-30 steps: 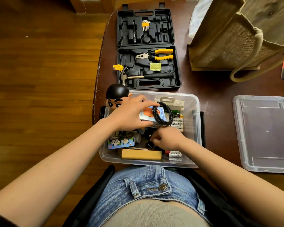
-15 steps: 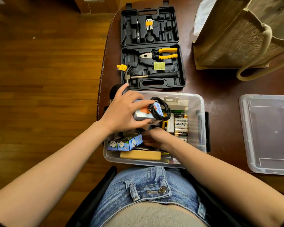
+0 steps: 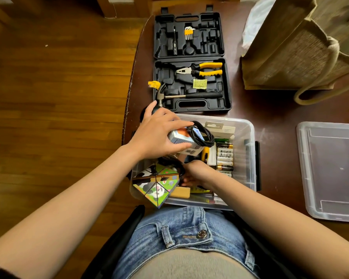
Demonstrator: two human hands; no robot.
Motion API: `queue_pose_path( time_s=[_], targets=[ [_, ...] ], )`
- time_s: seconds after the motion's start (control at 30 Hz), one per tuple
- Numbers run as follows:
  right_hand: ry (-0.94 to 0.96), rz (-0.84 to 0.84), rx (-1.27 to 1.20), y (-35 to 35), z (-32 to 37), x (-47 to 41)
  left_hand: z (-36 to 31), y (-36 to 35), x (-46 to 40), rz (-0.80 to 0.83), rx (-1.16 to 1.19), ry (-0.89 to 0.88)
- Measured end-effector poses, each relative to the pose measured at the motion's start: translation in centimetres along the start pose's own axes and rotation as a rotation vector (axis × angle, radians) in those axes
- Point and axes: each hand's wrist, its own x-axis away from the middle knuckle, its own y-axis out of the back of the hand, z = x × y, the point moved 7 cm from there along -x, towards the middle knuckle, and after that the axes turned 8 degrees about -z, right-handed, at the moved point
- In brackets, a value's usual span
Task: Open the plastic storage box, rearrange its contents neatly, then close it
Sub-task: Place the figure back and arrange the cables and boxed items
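The left hand has its fingers curled around a small carton with a black cable, over the clear storage box on the desk. The right hand reaches inside beside the panda blocks; whether its fingers grip anything I cannot tell. The lid lies to the right.

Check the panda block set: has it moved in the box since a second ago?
Yes. The panda block set has tipped up and swung toward the clear box's front-left corner, now overhanging the near rim.

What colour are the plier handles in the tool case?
Yellow with black, on the pliers in the open tool case; head view, the only one.
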Motion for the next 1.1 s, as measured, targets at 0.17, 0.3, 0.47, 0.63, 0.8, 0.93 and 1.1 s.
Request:
queue_pose_path(
  time_s=[0.17,0.3,0.47,0.63,0.8,0.93,1.1],
  targets=[
    [0.135,-0.150,0.230,3.2,0.5,-0.1,0.0,0.0,0.1,0.000,0.009,0.014],
    [0.363,-0.290,0.623,4.2,1.4,0.0,0.0,0.1,0.1,-0.010,0.016,0.015],
    [0.151,-0.074,0.400,1.6,-0.1,-0.5,0.1,0.0,0.0,-0.008,0.022,0.014],
    [0.167,-0.158,0.403,4.2,0.4,-0.1,0.3,-0.1,0.1,0.003,0.029,0.014],
    [0.286,-0.206,0.606,7.1,0.9,2.0,0.4,0.1,0.0,-0.001,0.040,0.012],
    [0.315,-0.224,0.828,7.1,0.8,2.6,0.6,0.3,-0.1,-0.014,0.075,0.015],
    [0.423,-0.110,0.744,5.6,1.1,2.2,0.8,0.6,-0.4,-0.050,0.119,0.036]
  ],
)
